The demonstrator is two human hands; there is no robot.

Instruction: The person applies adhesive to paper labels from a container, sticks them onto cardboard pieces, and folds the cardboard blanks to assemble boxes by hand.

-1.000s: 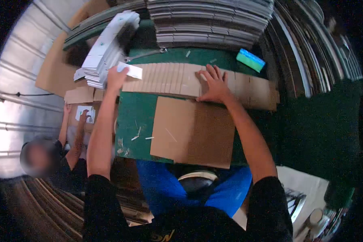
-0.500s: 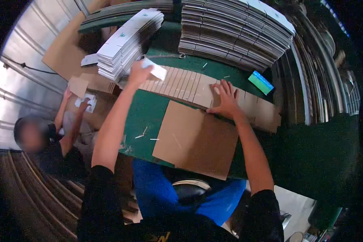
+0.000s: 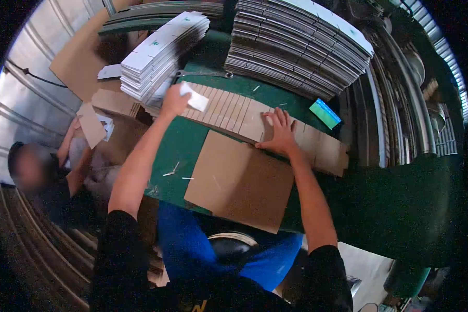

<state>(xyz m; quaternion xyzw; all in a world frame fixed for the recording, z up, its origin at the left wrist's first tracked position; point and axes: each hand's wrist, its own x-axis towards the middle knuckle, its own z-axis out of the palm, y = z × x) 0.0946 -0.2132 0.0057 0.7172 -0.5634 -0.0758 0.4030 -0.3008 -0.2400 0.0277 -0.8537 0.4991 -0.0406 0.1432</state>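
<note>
My left hand (image 3: 176, 100) is closed on a small white piece (image 3: 196, 101), held over the left part of a long row of overlapping brown cardboard pieces (image 3: 234, 112). Farther right along the row, my right hand (image 3: 280, 132) lies with its fingers spread on the cardboard. A square brown cardboard sheet (image 3: 239, 179) rests on the green table (image 3: 171, 151) in front of the row, nearer my body. Just beyond my left hand stands a stack of folded white sheets (image 3: 161, 44) with small green marks.
A tall stack of cardboard (image 3: 296, 49) stands at the back. A wrench (image 3: 205, 74) and a blue-green packet (image 3: 325, 114) lie on the table, with white scraps (image 3: 187, 178) near its left side. At the far left another person (image 3: 52, 182) handles a brown piece (image 3: 91, 126).
The view has shifted. My left hand stays closed on the white piece, which has changed its tilt. My right hand remains on the row. The other person has raised a brown piece.
</note>
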